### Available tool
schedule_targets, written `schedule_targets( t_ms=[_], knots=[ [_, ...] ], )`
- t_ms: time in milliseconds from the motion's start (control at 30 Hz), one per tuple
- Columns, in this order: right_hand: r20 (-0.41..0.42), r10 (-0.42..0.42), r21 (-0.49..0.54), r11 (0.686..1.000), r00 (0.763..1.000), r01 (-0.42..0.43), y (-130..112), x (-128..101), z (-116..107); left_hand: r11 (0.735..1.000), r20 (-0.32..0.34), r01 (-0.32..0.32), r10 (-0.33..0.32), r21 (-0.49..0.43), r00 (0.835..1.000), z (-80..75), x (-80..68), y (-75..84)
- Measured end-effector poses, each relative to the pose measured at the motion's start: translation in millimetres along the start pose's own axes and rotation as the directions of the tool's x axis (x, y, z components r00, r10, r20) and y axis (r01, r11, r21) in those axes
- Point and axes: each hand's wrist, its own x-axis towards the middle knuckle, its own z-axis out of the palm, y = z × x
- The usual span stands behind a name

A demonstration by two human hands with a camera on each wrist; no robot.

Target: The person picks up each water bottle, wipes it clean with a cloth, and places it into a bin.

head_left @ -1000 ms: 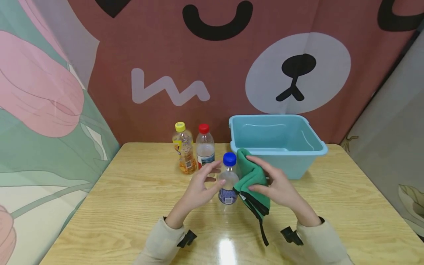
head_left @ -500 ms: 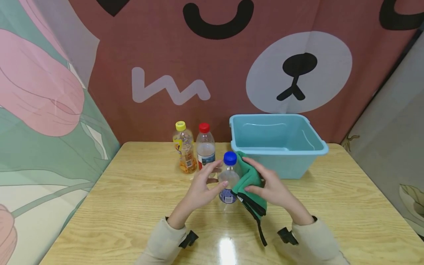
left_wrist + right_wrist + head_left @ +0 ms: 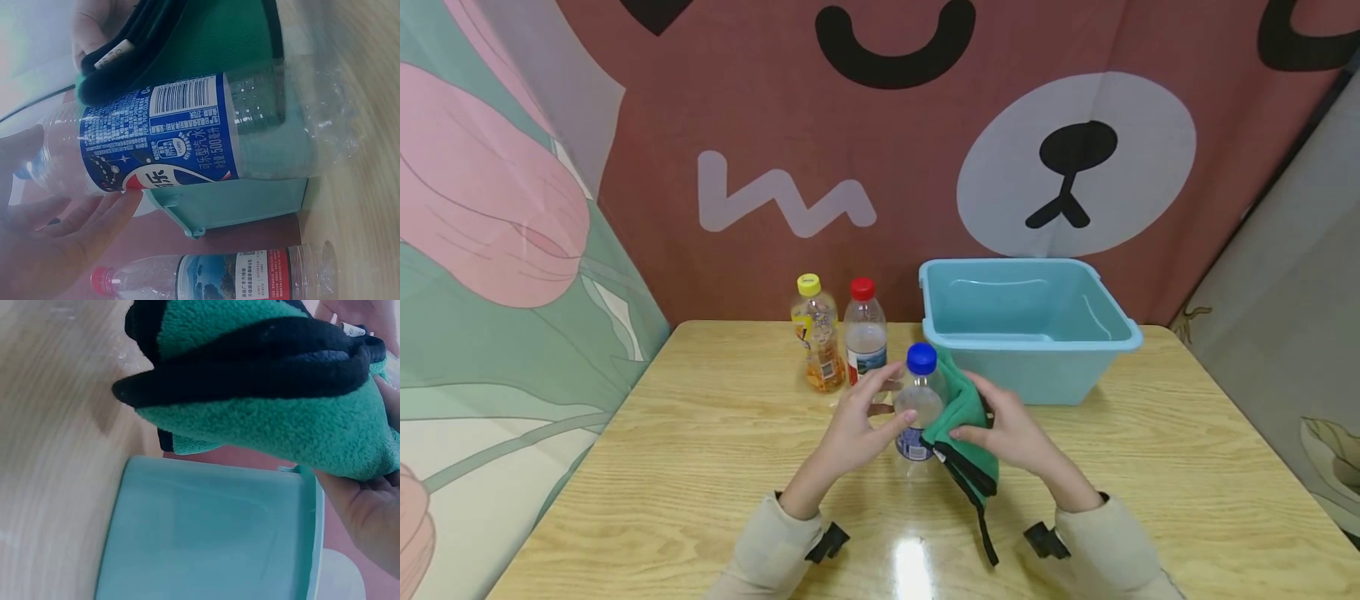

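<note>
Two hands at blue-capped bottle (image 3: 917,408); left hand (image 3: 857,421) fingers curled round it, right hand (image 3: 1011,429) fingers pinching green cloth (image 3: 962,425)

Cloth meets bottle, right at the grip

The clear bottle (image 3: 917,408) with the blue cap stands upright on the wood, blue label low on its body, left hand (image 3: 857,425) wrapped on its left side with fingertips on the plastic. Pressed against its right flank is the green cloth (image 3: 962,425), fleecy, black-edged, folded thick, a black strap trailing down below the right hand (image 3: 1011,429) that clutches it.
</note>
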Motion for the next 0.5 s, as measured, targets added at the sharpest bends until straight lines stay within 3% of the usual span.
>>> schedule_targets(
  t_ms=[233, 367, 500],
  knots=[
    [0.063, 0.040, -0.001, 0.999, 0.997, -0.040, 8, -4, 6, 1.000, 0.008, -0.003, 0.003, 0.007, 1.000, 0.2, -0.5, 1.4],
    [0.094, 0.054, 0.000, 0.999, 0.994, -0.054, 11, -5, 8, 0.999, 0.020, 0.032, -0.032, -0.018, 0.999, 0.3, -0.4, 2.3],
    [0.088, 0.052, 0.000, 0.999, 0.995, -0.053, 12, -6, 8, 0.997, -0.008, 0.071, -0.071, 0.027, 0.997, 1.7, 0.1, 5.6]
  ],
)
